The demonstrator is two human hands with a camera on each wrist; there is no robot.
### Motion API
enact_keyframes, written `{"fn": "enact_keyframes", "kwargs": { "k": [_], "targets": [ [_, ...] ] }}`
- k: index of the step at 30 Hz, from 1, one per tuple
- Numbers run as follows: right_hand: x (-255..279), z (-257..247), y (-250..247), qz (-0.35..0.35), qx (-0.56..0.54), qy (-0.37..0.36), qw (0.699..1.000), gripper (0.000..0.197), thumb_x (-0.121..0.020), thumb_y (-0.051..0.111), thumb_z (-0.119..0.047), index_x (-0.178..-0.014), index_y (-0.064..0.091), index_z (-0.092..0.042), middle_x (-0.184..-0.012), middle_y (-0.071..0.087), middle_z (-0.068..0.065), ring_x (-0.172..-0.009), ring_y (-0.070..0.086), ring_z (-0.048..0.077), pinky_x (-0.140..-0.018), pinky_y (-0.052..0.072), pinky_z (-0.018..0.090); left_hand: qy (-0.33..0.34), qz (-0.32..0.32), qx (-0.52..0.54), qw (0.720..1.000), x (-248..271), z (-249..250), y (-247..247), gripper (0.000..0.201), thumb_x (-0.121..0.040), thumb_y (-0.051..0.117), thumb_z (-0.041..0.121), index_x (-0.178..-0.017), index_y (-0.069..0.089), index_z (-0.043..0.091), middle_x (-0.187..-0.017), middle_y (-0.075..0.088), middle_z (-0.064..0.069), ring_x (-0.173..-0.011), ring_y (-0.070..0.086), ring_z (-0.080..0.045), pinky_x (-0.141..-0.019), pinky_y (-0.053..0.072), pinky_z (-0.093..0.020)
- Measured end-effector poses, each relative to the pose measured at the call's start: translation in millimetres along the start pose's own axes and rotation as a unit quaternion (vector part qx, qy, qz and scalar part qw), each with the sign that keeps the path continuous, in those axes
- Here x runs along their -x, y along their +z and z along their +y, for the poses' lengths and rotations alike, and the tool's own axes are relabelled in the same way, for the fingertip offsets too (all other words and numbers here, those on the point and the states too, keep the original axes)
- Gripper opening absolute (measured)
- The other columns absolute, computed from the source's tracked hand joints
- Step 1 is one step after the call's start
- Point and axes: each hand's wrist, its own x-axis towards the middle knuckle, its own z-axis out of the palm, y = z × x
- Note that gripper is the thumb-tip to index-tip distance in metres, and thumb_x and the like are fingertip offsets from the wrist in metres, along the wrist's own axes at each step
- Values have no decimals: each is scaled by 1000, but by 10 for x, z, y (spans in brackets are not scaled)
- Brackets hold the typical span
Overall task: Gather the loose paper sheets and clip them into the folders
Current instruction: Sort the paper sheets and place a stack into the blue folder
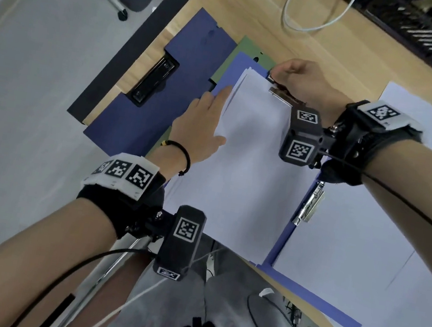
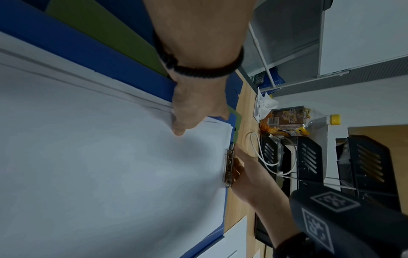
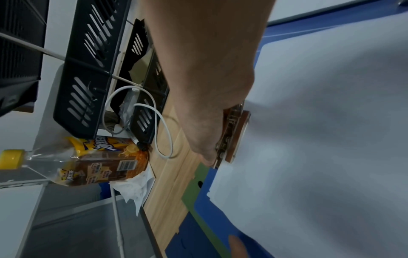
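Left hand (image 1: pixel 201 124): lying flat with straight fingers (image 2: pixel 178 129) on the left edge of the paper stack (image 1: pixel 248 151), pressing it down; nothing is being gripped.
Right hand (image 1: pixel 303 84): reaching to the far end of the stack, its fingers curling onto the metal clip (image 1: pixel 283 95) and pinching its lever side; in the right wrist view the fingertips (image 3: pixel 207 157) are touching the clip's hinge.
Paper stack: lying in the open blue folder (image 1: pixel 281 244) directly in front of the person, its far edge sitting at the clip plate; the sheets are fanning slightly at the far left corner.
Metal clip: sitting at the far end of the blue folder, its plate lying over the top edge of the sheets; whether it is pressing them tight cannot be told.
Second clip (image 1: pixel 310 206): lying along the folder's spine, just to the right of the stack.
Other folders: a second blue folder (image 1: pixel 163 93) with a black clip (image 1: pixel 153 80) is lying to the left, partly hanging over the bench (image 1: pixel 261 15) edge; a green folder (image 1: pixel 251 48) is showing between the two.
Loose sheets (image 1: pixel 366 243): spreading over the bench to the right of the folder.
Far side of bench: a white cable (image 1: pixel 312 11) is looping beside a black slotted tray (image 1: pixel 427 35).
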Motion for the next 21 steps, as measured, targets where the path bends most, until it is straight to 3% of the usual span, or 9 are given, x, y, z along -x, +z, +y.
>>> {"fn": "enact_keyframes", "kwargs": {
  "k": [2,3,6,9,11,13,17,21],
  "targets": [
    [-1,-11,34,11,-14,12,1000,9,-95,59,-5,-87,57,-9,-43,57,-15,-35,51,-6,-41,39,6,17,12,10,1000,62,-33,33,87,-84,69,21,-151,13,28,-126,37,-7,-109,44,-23,-63,46,-34],
    [-24,-2,38,17,-18,16,1000,8,-94,61,-6,-89,55,-9,-42,58,-14,-34,51,-6,-40,39,7,27,17,16,999,92,-55,52,82,-85,68,19,-150,19,29,-126,36,-6,-110,42,-22,-63,47,-34],
    [-34,-8,43,33,13,14,999,15,-92,65,-8,-84,53,-13,-64,57,-4,-34,50,-8,-40,38,7,60,17,-16,998,203,-119,111,64,-85,65,24,-142,38,30,-137,32,-5,-120,35,-24,-85,40,-32],
    [-43,-33,45,46,42,7,998,28,-91,63,-8,-71,48,-21,-63,55,-6,-33,49,-9,-40,37,8,56,41,-47,996,282,-202,136,60,-82,65,34,-138,45,34,-145,31,-5,-133,27,-28,-105,24,-41],
    [17,-56,57,44,28,10,999,27,-93,59,-6,-74,45,-20,-56,55,-8,-33,48,-8,-37,35,7,27,49,-19,998,296,-245,111,58,-82,65,34,-137,47,35,-147,28,-6,-134,25,-29,-106,26,-43],
    [89,-34,61,30,41,-3,999,22,-93,59,-8,-80,48,-22,-67,56,-7,-40,51,-6,-38,35,8,-3,40,31,999,296,-264,73,56,-83,65,31,-136,48,33,-145,27,-7,-129,28,-31,-102,35,-42],
    [250,72,8,-9,29,-36,999,13,-93,59,-6,-100,57,-17,-79,55,-2,-59,54,0,-48,40,8,-25,69,47,996,239,-152,44,47,-83,64,32,-128,54,23,-132,35,-9,-116,38,-30,-95,42,-41],
    [373,97,-33,-20,77,-75,994,28,-89,65,-11,-116,59,-17,-107,60,-1,-93,56,13,-77,45,21,-52,80,47,994,43,25,-10,63,-84,64,36,-137,39,15,-130,40,-11,-118,38,-32,-95,36,-37]
  ]
}}
